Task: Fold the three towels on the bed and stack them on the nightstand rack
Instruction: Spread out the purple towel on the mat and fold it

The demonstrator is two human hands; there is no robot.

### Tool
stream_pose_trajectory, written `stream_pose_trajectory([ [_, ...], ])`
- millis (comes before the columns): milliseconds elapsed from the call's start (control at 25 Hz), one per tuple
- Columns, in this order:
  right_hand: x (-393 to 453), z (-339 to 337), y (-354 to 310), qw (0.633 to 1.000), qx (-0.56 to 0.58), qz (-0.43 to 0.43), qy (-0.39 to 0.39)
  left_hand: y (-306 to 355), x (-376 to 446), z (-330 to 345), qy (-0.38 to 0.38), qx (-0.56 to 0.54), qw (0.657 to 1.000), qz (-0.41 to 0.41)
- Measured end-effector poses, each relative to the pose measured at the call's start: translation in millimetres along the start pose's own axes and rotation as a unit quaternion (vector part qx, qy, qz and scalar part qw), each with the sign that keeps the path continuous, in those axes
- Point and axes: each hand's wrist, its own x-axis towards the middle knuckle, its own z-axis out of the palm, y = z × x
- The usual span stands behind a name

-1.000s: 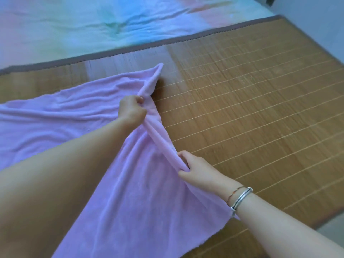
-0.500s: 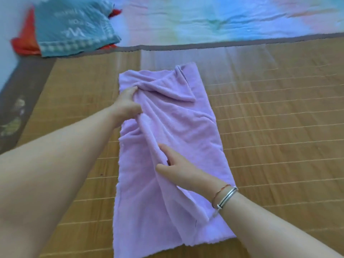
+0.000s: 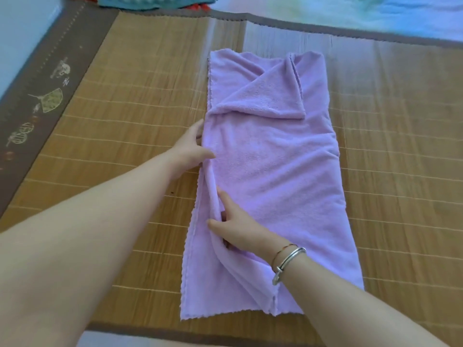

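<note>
While the purple towel (image 3: 273, 176) lies folded lengthwise on the bamboo mat (image 3: 125, 136) covering the bed, its long axis runs from twelve o'clock to six o'clock, straight away from the person. Both hands work its nine o'clock edge. The left hand (image 3: 191, 149) pinches that edge about halfway up, thumb on top and fingers tucked under the cloth. The right hand (image 3: 234, 227) sits nearer the body on the same edge, thumb and forefinger spread over a raised ridge of fabric, other fingers slipped under it, so it is grasping the fold.

At twelve o'clock the top layer is turned back in a slanting flap, so the halves are not squared. As I judge it, the next fold would bring one end over the other, and the left hand is nearer the far end. More cloth (image 3: 155, 2) lies at the mat's far edge, about eleven o'clock.
</note>
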Motion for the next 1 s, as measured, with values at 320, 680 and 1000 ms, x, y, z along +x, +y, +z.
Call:
stream_pose_trajectory([
  [320,-33,-14,6,0.985,0.133,0.104,0.03,-64,-95,22,0.086,0.016,0.979,-0.182],
  [680,-37,-81,38,0.885,-0.418,-0.087,0.186,-87,-146,53,0.129,0.124,0.969,-0.172],
  [1000,48,-150,22,0.829,-0.523,-0.097,0.173,-66,-113,73,0.195,0.042,0.959,-0.199],
])
